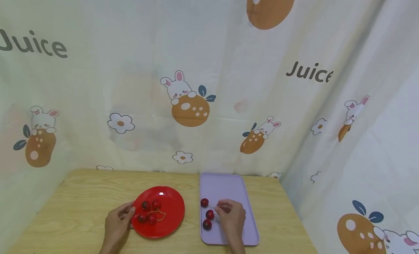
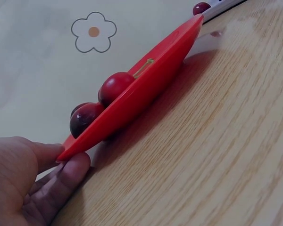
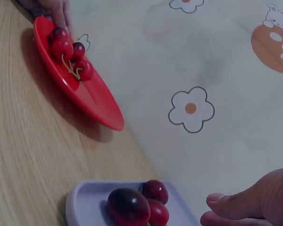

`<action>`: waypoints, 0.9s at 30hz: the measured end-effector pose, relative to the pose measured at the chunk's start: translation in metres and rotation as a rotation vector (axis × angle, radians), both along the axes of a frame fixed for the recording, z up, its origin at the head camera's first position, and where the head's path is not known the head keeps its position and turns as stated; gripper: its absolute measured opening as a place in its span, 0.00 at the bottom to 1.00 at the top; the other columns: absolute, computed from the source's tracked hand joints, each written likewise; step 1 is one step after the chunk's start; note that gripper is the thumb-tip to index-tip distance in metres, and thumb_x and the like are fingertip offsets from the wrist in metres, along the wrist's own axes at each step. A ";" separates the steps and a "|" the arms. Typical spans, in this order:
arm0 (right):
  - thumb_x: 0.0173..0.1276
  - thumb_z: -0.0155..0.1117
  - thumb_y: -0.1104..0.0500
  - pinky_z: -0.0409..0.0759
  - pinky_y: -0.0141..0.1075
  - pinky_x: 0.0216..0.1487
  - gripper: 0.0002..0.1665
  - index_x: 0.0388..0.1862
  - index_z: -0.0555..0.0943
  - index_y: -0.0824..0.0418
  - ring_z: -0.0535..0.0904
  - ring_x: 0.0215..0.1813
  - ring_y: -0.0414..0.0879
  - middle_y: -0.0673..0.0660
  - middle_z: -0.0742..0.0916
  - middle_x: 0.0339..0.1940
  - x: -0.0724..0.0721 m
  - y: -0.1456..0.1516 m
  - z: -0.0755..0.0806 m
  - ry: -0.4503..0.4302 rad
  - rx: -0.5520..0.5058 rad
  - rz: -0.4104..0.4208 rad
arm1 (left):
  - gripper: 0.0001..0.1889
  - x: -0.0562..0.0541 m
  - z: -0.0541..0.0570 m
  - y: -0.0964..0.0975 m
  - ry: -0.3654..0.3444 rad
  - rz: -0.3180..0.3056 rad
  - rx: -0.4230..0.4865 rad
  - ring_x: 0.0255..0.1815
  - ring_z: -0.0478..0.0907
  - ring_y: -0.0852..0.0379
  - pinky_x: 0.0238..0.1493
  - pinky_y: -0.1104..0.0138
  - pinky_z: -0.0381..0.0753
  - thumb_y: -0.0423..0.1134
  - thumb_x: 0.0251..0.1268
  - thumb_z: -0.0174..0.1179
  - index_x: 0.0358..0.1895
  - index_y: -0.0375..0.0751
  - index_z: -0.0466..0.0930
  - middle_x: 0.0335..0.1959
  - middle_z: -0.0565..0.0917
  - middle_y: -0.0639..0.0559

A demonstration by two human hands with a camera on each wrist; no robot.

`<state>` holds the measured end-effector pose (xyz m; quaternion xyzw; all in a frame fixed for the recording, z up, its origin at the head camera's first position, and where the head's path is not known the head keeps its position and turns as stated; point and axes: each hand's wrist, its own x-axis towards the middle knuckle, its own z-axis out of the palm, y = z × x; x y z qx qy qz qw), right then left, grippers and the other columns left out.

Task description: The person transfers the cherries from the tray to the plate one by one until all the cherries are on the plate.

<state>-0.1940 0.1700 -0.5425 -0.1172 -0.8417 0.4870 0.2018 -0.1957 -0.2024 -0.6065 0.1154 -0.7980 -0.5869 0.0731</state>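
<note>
My left hand (image 1: pixel 116 223) pinches the left rim of a round red plate (image 1: pixel 170 225), thumb on top and fingers below. Several dark red cherries (image 1: pixel 156 203) with thin greenish stems sit toward the plate's left side. My right hand (image 1: pixel 231 215) is over a light purple tray (image 1: pixel 226 185), thumb and fingertips close together. Left of it on the tray lie three cherries (image 1: pixel 207 224), two with stems running toward the fingers. A small red patch shows at the right fingertips; whether they hold it or a stem is hidden.
Both dishes are on a light wood-grain table (image 1: pixel 91 188), the plate left and the tray right, with a strip of wood between them. A pale curtain (image 1: pixel 147 101) printed with rabbits, fruit and flowers hangs behind the table and along its sides.
</note>
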 end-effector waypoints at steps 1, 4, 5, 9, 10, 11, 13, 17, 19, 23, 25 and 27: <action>0.55 0.86 0.70 0.85 0.25 0.39 0.12 0.37 0.94 0.63 0.93 0.35 0.44 0.57 0.96 0.33 0.001 0.001 -0.001 -0.005 0.011 -0.007 | 0.20 0.000 0.000 0.000 -0.003 0.000 -0.004 0.30 0.86 0.63 0.28 0.66 0.93 0.31 0.81 0.63 0.70 0.28 0.81 0.51 0.90 0.33; 0.54 0.86 0.70 0.85 0.30 0.41 0.12 0.37 0.94 0.62 0.93 0.34 0.44 0.56 0.96 0.33 0.002 0.004 -0.007 -0.009 0.044 -0.022 | 0.20 0.000 0.001 -0.001 -0.013 0.006 -0.011 0.30 0.86 0.63 0.28 0.66 0.93 0.31 0.81 0.62 0.70 0.28 0.81 0.51 0.90 0.33; 0.53 0.86 0.70 0.85 0.31 0.43 0.12 0.37 0.94 0.62 0.93 0.34 0.44 0.56 0.96 0.33 0.003 0.005 -0.008 -0.020 0.047 -0.027 | 0.20 0.000 0.001 -0.001 -0.015 0.006 -0.011 0.31 0.86 0.63 0.28 0.66 0.93 0.31 0.81 0.62 0.70 0.28 0.81 0.51 0.89 0.33; 0.52 0.87 0.70 0.87 0.38 0.46 0.13 0.36 0.94 0.61 0.93 0.34 0.45 0.56 0.96 0.32 0.005 0.006 -0.014 -0.042 0.070 -0.042 | 0.20 0.000 0.001 -0.001 -0.016 0.005 -0.014 0.30 0.85 0.64 0.28 0.66 0.93 0.31 0.81 0.62 0.70 0.28 0.81 0.51 0.89 0.32; 0.52 0.87 0.70 0.88 0.40 0.48 0.13 0.36 0.94 0.61 0.93 0.34 0.45 0.56 0.96 0.32 0.006 0.006 -0.015 -0.048 0.071 -0.043 | 0.20 0.000 0.001 -0.001 -0.015 0.005 -0.013 0.30 0.85 0.64 0.28 0.66 0.93 0.31 0.81 0.62 0.70 0.28 0.81 0.51 0.89 0.32; 0.52 0.87 0.70 0.88 0.43 0.49 0.13 0.36 0.94 0.62 0.93 0.34 0.46 0.56 0.96 0.32 0.006 0.006 -0.017 -0.039 0.081 -0.042 | 0.20 0.000 0.001 -0.001 -0.014 0.004 -0.012 0.30 0.85 0.64 0.28 0.66 0.93 0.31 0.81 0.62 0.70 0.28 0.81 0.51 0.89 0.32; 0.52 0.86 0.70 0.89 0.46 0.50 0.12 0.36 0.93 0.62 0.93 0.35 0.47 0.56 0.96 0.32 0.007 0.007 -0.021 -0.033 0.094 -0.045 | 0.20 0.000 0.001 0.000 -0.016 0.005 -0.006 0.30 0.85 0.64 0.28 0.66 0.93 0.31 0.81 0.62 0.70 0.28 0.81 0.51 0.89 0.32; 0.52 0.85 0.72 0.89 0.40 0.47 0.12 0.35 0.93 0.62 0.93 0.34 0.46 0.56 0.95 0.31 0.007 0.008 -0.030 -0.028 0.094 -0.047 | 0.20 0.001 0.001 0.000 -0.020 0.003 0.003 0.31 0.86 0.63 0.29 0.66 0.93 0.31 0.82 0.62 0.70 0.28 0.81 0.51 0.89 0.32; 0.51 0.84 0.72 0.88 0.35 0.43 0.13 0.35 0.93 0.62 0.92 0.33 0.45 0.56 0.95 0.31 0.007 0.008 -0.034 -0.030 0.084 -0.046 | 0.20 0.001 0.001 0.000 -0.020 0.004 0.003 0.31 0.86 0.63 0.29 0.66 0.93 0.31 0.81 0.62 0.70 0.28 0.81 0.51 0.89 0.32; 0.50 0.84 0.73 0.87 0.30 0.40 0.13 0.35 0.93 0.62 0.92 0.32 0.43 0.55 0.95 0.30 0.004 0.008 -0.039 -0.027 0.067 -0.047 | 0.19 -0.001 0.000 0.000 -0.030 0.013 -0.016 0.31 0.85 0.62 0.29 0.67 0.93 0.31 0.82 0.61 0.70 0.29 0.81 0.51 0.89 0.33; 0.50 0.84 0.73 0.87 0.31 0.40 0.13 0.35 0.93 0.62 0.92 0.31 0.42 0.55 0.95 0.30 0.002 0.007 -0.041 -0.028 0.068 -0.050 | 0.19 -0.002 0.000 0.000 -0.036 0.015 -0.022 0.31 0.85 0.62 0.29 0.67 0.93 0.32 0.82 0.61 0.70 0.30 0.81 0.51 0.89 0.33; 0.50 0.84 0.72 0.87 0.32 0.42 0.14 0.34 0.93 0.60 0.91 0.31 0.40 0.53 0.95 0.29 0.000 0.007 -0.043 -0.042 0.074 -0.058 | 0.19 -0.002 0.001 0.000 -0.042 0.017 -0.025 0.31 0.84 0.61 0.29 0.67 0.93 0.32 0.82 0.61 0.70 0.31 0.81 0.51 0.89 0.34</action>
